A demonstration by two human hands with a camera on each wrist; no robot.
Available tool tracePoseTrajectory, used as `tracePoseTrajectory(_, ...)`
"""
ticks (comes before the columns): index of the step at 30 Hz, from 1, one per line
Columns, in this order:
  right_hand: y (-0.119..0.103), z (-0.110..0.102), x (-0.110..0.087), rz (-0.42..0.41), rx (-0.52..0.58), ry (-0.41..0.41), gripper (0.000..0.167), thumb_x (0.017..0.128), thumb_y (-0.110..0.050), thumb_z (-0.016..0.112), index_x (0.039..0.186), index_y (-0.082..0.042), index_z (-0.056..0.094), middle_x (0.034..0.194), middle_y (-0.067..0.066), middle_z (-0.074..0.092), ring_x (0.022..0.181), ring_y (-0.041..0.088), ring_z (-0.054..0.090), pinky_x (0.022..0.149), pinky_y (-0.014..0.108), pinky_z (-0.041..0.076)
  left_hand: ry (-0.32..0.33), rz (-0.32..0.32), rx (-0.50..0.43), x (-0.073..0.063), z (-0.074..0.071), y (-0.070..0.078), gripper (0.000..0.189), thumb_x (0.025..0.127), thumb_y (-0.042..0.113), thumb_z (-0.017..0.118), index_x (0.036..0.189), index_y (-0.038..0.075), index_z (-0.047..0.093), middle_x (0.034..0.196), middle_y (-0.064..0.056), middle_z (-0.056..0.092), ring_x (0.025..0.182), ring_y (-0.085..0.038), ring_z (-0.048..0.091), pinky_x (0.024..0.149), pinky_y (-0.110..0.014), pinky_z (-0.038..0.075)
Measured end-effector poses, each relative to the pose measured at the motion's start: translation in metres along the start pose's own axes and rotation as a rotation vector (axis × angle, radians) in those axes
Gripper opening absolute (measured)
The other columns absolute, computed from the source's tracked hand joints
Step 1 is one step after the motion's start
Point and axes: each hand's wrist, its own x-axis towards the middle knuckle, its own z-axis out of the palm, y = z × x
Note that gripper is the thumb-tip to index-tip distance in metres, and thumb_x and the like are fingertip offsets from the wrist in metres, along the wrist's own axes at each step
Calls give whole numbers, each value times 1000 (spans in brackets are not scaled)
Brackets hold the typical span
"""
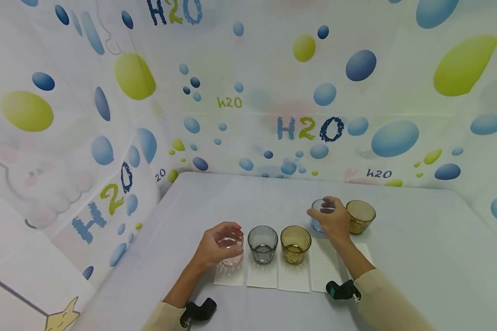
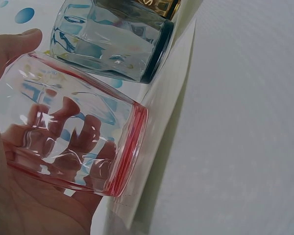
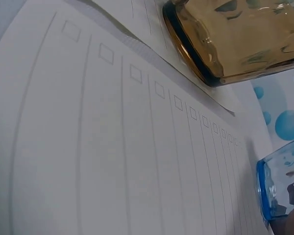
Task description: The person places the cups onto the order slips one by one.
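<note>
My left hand (image 1: 209, 248) grips a clear pink glass (image 1: 232, 262), thumb on the near side and fingers wrapped behind it. In the left wrist view those fingers show through the wall of the pink glass (image 2: 83, 142). Further back on the right, my right hand (image 1: 335, 224) holds a light blue glass (image 1: 316, 226) between thumb and fingers. Only part of the blue glass (image 3: 284, 178) enters the right wrist view, at its right edge. A grey glass (image 1: 262, 248) and an amber glass (image 1: 296, 246) stand side by side between my hands.
Pale paper slips (image 1: 262, 278) lie in a row beneath the front glasses; lined paper (image 3: 103, 132) with small boxes fills the right wrist view. A second amber glass (image 1: 361, 217) stands beside my right hand. Behind the white table (image 1: 418, 257) hangs a patterned curtain (image 1: 257, 138).
</note>
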Motion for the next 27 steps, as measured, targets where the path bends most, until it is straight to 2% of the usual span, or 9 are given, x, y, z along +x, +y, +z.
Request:
tracePoseTrajectory(7, -1, 1, 1, -3, -25, 27, 58, 82, -22, 82, 131, -4, 57, 120, 18, 65, 113, 30, 61, 84, 35, 52, 1, -13, -11, 0, 1, 1, 51, 80, 6, 82, 123, -9, 60, 108, -22, 70, 99, -41, 67, 90, -51, 57)
tracePoseTrajectory(17, -4, 2, 5, 8, -20, -47, 58, 83, -20, 78, 133, -4, 54, 126, 17, 61, 113, 32, 60, 91, 42, 52, 5, -11, -2, 0, -1, -1, 51, 80, 6, 82, 123, -9, 60, 107, -21, 70, 99, -42, 66, 88, -47, 59)
tracePoseTrajectory(27, -4, -1, 0, 16, 2, -69, 59, 84, -19, 78, 135, -4, 53, 129, 18, 59, 117, 32, 59, 94, 43, 51, 0, -5, -4, 0, -1, 0, 51, 80, 6, 82, 123, -9, 60, 107, -20, 70, 99, -38, 68, 88, -46, 59)
